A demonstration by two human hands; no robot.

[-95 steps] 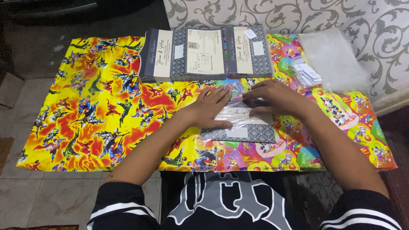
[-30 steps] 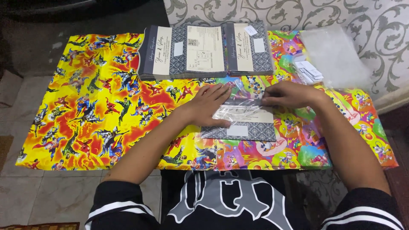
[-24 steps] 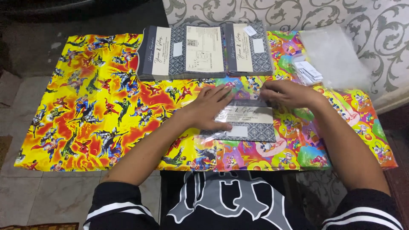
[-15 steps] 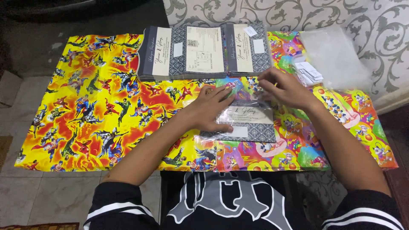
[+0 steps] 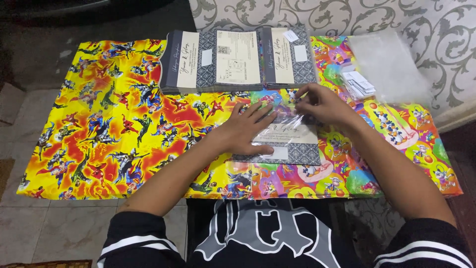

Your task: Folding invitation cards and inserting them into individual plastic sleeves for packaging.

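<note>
hands closing a clear sleeve over a grey card

the right hand (image 5: 325, 103) pinches the far edge of the clear plastic sleeve (image 5: 285, 126) between thumb and fingertips, and the left hand (image 5: 245, 130) lies flat and open, pressing the sleeve with the grey patterned card (image 5: 287, 146) inside, on the colourful wrapping paper (image 5: 99, 124) in the near middle. half a second ago the right hand was higher and more to the right; now it has come in to the flap (it seems the flap is being folded shut). both forearms reach forward from the near side, the wrists low. far behind lie stacks of cards (image 5: 238, 59), and at far right a pile of empty sleeves (image 5: 386, 64) with small white labels (image 5: 359, 84).
</note>
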